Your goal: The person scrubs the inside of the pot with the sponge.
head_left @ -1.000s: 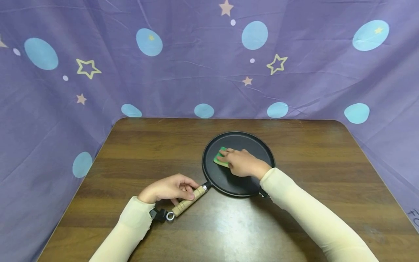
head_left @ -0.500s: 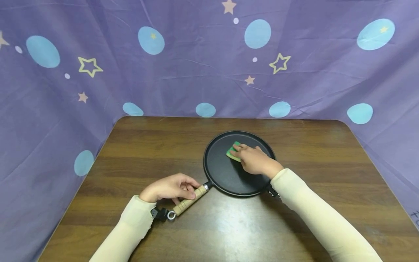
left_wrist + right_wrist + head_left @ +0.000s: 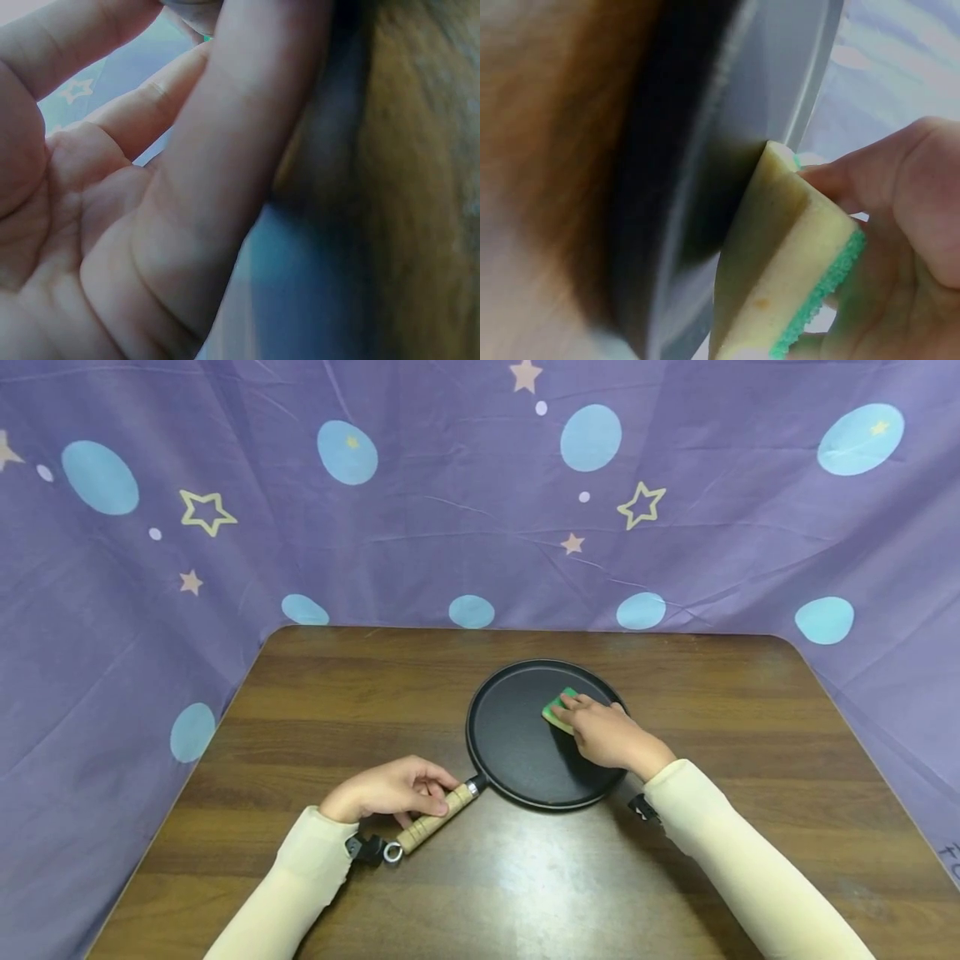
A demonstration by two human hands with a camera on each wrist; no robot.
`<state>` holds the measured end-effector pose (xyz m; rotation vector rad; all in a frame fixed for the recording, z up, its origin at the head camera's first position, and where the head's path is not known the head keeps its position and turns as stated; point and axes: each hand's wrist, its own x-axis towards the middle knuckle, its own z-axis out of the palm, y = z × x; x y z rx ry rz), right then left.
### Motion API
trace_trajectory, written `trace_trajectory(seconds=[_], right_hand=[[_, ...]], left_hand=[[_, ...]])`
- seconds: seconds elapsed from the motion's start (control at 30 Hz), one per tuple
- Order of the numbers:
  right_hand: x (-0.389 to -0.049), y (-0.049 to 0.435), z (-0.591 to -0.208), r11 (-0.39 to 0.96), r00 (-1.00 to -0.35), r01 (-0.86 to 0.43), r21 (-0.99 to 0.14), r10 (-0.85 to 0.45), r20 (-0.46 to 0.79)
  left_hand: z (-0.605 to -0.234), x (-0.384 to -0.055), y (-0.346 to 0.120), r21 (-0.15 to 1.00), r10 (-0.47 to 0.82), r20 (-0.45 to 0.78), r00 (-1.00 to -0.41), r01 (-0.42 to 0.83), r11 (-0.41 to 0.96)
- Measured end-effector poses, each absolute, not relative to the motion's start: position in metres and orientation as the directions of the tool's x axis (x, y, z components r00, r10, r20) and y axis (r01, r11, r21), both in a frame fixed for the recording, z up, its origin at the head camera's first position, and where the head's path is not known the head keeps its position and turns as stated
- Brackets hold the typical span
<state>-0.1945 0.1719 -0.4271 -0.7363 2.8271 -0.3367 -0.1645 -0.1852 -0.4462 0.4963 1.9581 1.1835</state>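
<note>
A flat black griddle pan with a low rim lies on the wooden table. Its light wooden handle points toward the front left and ends in a metal ring. My left hand pinches the handle near its metal collar, thumb on top. In the left wrist view the fingers and palm of the left hand hide most of the handle. My right hand holds a sponge on the right half of the pan. The right wrist view shows the sponge's yellow side against the pan, its green scouring layer toward the palm.
The brown table has rounded far corners. A purple curtain with stars and blue ovals hangs behind it and along both sides. Black wrist cameras sit by each cuff, the left one close to the handle's ring.
My right hand has slid the sponge rightward across the pan, from left of its middle to the right half. The left hand keeps its hold on the handle.
</note>
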Motion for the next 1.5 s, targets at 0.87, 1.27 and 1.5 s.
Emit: trace_trajectory(seconds=[0.87, 1.27, 1.5], right_hand=[[-0.132, 0.185, -0.43, 0.852, -0.867, -0.473, -0.225, -0.495, -0.053], [-0.107, 0.171, -0.431, 0.838, -0.853, -0.502, -0.213, -0.521, -0.042], [-0.101, 0.156, -0.429, 0.817, -0.835, -0.521, -0.245, -0.548, -0.048]], left_hand=[[-0.446, -0.165, -0.185, 0.871, 0.664, -0.427, -0.614, -0.081, 0.485], [-0.448, -0.166, -0.185, 0.877, 0.676, -0.42, -0.605, -0.079, 0.474], [-0.449, -0.166, -0.186, 0.879, 0.678, -0.416, -0.606, -0.076, 0.471]])
